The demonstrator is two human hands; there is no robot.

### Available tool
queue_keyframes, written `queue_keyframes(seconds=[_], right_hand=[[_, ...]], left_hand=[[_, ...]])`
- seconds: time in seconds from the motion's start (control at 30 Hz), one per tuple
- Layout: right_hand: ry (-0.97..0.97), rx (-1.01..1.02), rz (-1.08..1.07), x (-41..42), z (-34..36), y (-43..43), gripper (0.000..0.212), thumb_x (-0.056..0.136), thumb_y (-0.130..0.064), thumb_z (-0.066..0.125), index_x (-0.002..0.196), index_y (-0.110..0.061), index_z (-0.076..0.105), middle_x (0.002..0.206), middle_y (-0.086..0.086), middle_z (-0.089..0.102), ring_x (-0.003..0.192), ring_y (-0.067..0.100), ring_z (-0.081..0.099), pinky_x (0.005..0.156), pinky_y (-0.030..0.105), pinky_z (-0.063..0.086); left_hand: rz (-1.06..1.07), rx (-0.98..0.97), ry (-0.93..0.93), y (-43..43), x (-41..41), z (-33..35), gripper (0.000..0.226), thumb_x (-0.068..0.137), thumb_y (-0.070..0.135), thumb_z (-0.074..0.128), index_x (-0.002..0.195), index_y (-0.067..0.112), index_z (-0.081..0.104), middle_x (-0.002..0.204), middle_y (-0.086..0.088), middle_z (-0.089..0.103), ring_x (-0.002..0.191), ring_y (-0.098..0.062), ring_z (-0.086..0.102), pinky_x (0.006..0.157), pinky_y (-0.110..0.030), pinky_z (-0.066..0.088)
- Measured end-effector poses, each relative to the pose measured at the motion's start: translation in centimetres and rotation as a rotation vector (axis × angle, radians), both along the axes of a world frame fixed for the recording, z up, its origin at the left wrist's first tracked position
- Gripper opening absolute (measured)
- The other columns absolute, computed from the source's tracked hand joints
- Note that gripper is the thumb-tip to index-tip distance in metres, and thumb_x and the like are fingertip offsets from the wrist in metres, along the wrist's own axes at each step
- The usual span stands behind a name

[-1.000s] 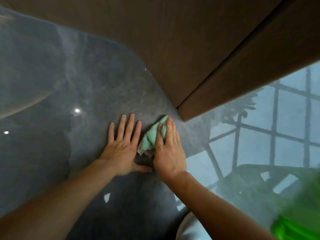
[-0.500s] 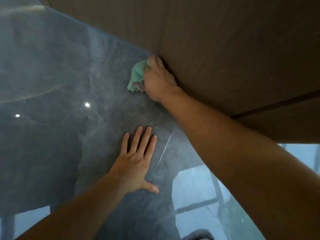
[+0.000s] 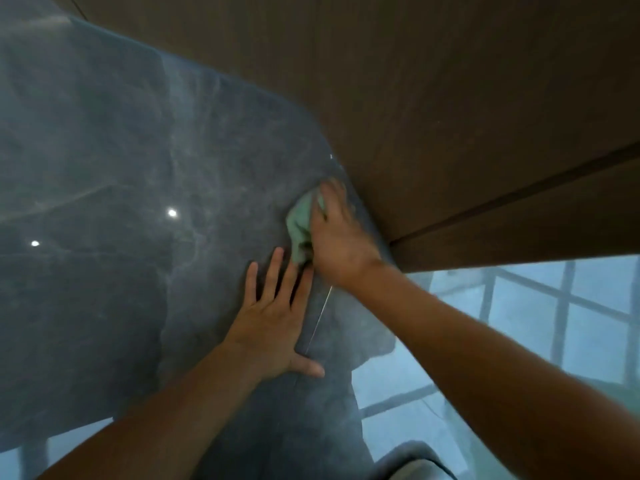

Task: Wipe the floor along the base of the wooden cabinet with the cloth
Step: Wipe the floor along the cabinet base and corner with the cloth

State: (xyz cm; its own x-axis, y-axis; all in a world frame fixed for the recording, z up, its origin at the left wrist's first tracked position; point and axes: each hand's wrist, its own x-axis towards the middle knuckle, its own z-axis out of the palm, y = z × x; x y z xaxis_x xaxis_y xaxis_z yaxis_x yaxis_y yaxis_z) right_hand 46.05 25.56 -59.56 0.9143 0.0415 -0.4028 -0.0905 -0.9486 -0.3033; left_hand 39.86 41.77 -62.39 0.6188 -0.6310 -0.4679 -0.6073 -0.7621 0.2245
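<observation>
Presently listed: right hand (image 3: 341,237), palm down, fingers pressed onto a pale green cloth (image 3: 300,225); cloth lies on glossy dark grey floor (image 3: 138,168), just beside the base of the wooden cabinet (image 3: 433,98). Left hand (image 3: 273,327), fingers spread, flat on the floor, holding nothing, fingertips near the cloth. Window-grid reflection (image 3: 554,323) at right.

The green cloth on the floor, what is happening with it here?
A person is wiping the glossy grey floor by hand. The right hand presses the green cloth onto the floor close to the base of the wooden cabinet. The left hand lies flat on the floor beside it, fingers spread, as a support.
</observation>
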Motion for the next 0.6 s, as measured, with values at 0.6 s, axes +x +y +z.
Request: queue_keyframes(seconds=[0.6], right_hand=[[-0.003,-0.109,-0.109,-15.9,0.7,-3.9,0.077,0.082,-0.029,0.067,0.145,0.001,0.036,0.158,0.024,0.027,0.146,0.039,0.026,0.113,0.047,0.031]], left_hand=[[0.006,0.033,-0.026,0.3,0.1,0.1,0.156,0.035,0.100,0.037,0.146,0.010,-0.027,0.155,-0.013,-0.039,0.143,-0.036,-0.035,0.112,-0.062,-0.018]])
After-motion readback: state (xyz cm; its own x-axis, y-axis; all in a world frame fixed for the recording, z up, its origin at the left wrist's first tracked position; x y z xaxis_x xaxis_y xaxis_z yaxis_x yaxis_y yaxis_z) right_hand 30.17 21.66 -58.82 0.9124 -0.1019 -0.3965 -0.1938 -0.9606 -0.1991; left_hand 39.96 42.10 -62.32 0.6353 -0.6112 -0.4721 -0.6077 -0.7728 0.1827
